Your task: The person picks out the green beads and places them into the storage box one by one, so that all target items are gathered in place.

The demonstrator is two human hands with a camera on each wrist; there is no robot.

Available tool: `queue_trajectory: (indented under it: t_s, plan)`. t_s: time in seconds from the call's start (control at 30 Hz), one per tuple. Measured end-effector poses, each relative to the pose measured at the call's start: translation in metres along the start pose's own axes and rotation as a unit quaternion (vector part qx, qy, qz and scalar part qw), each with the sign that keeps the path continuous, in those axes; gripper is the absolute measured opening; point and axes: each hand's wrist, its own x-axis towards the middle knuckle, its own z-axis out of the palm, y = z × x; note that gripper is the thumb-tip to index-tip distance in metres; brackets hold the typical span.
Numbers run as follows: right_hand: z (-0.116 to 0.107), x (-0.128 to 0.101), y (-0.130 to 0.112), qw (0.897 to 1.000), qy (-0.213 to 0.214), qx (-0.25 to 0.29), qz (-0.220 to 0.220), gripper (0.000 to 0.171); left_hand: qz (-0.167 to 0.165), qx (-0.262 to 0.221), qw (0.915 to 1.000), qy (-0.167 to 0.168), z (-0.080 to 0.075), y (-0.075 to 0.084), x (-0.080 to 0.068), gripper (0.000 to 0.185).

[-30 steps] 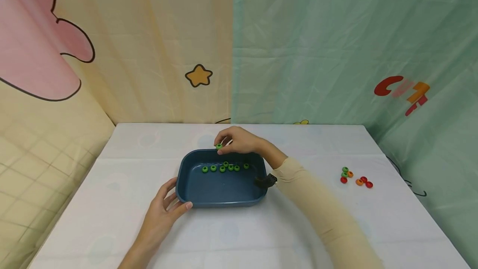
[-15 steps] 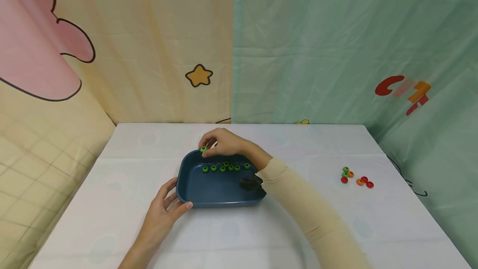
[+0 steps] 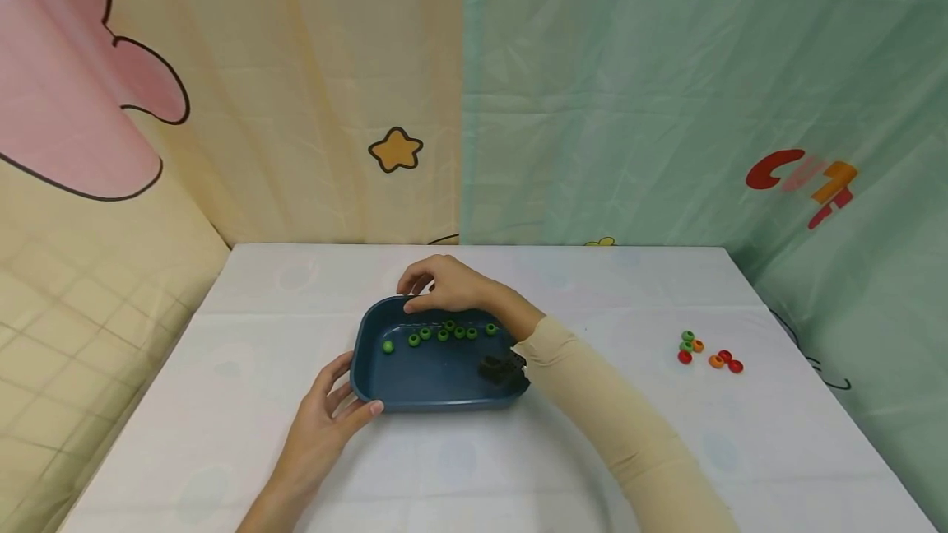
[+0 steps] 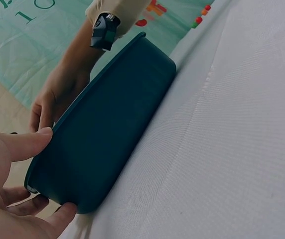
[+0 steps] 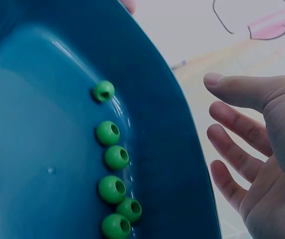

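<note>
A dark blue rectangular tray (image 3: 437,389) stands on the white-covered table with several green beads (image 3: 443,336) in a loose line along its far side. One green bead (image 3: 388,347) lies apart, nearer the tray's left end. My left hand (image 3: 314,426) holds the tray's left end; in the left wrist view its thumb touches the rim and its fingers reach round the wall. Over the far rim is my right hand (image 3: 453,284). In the right wrist view that hand (image 5: 267,144) is beside the rim, thumb and fingers spread, with nothing between them.
To the right on the table (image 3: 592,434) lie two small groups of beads: green and orange ones with a red bead (image 3: 685,357), then red ones beside an orange bead (image 3: 715,361). A black wrist device (image 3: 502,368) hangs over the tray's right end. Printed curtains (image 3: 592,105) stand behind.
My right hand has moved left along the far rim and let go of a green bead, which is now in the tray. A neighbouring bead has shifted slightly. The left hand has stayed put.
</note>
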Motion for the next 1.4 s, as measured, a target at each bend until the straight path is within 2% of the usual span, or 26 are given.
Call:
queue_trajectory:
  t_s: [0.5, 0.9, 1.13, 1.4]
  plan:
    - [-0.019, -0.037, 0.011, 0.999, 0.019, 0.004, 0.029, 0.029, -0.006, 0.001, 1.0000, 0.004, 0.000, -0.001, 0.000, 0.079]
    - [-0.040, -0.074, 0.026, 0.996, 0.045, 0.018, 0.077, 0.023, -0.007, 0.003, 1.0000, 0.004, 0.000, 0.001, 0.000, 0.079]
    - [-0.043, -0.085, 0.033, 0.995, 0.049, 0.028, 0.085, 0.032, -0.005, 0.005, 1.0000, 0.004, -0.001, 0.002, 0.000, 0.080]
    - [-0.048, -0.096, 0.035, 0.994, 0.057, 0.011, 0.096, 0.027, -0.004, 0.003, 1.0000, 0.005, 0.000, 0.002, 0.000, 0.080]
